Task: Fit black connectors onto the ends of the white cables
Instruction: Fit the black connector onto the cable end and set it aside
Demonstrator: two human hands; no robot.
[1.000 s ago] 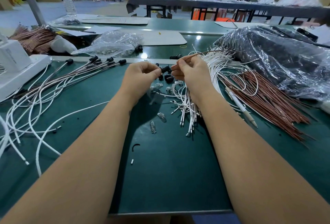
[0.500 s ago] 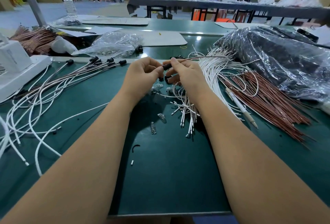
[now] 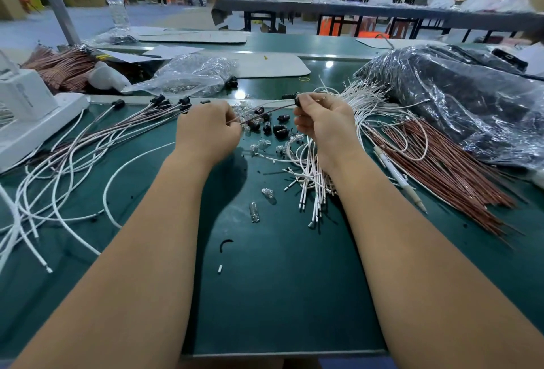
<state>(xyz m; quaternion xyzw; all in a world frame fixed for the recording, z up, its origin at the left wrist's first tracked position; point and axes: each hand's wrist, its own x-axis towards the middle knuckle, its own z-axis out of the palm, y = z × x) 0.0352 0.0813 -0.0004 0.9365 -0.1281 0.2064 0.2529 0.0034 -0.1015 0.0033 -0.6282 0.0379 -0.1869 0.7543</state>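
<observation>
My right hand point(image 3: 323, 124) pinches a black connector point(image 3: 298, 101) between thumb and forefinger. A thin brown wire point(image 3: 265, 112) runs from that connector down-left to my left hand point(image 3: 206, 130), which pinches its other end. Several loose black connectors point(image 3: 272, 127) lie on the green table between my hands. A bundle of white cables point(image 3: 312, 183) lies under my right wrist. Finished cables with black connectors point(image 3: 160, 100) fan out at the left.
Brown wires point(image 3: 447, 171) and a pen point(image 3: 397, 177) lie at the right beside a large plastic bag point(image 3: 459, 103). Small clear bulbs point(image 3: 259, 203) sit mid-table. A white device point(image 3: 26, 115) stands at the left, a clear bag point(image 3: 191, 74) and a bottle point(image 3: 116, 0) behind.
My hands have drawn apart: the left moved left along the brown wire while the right keeps the connector, so the wire now stretches between them.
</observation>
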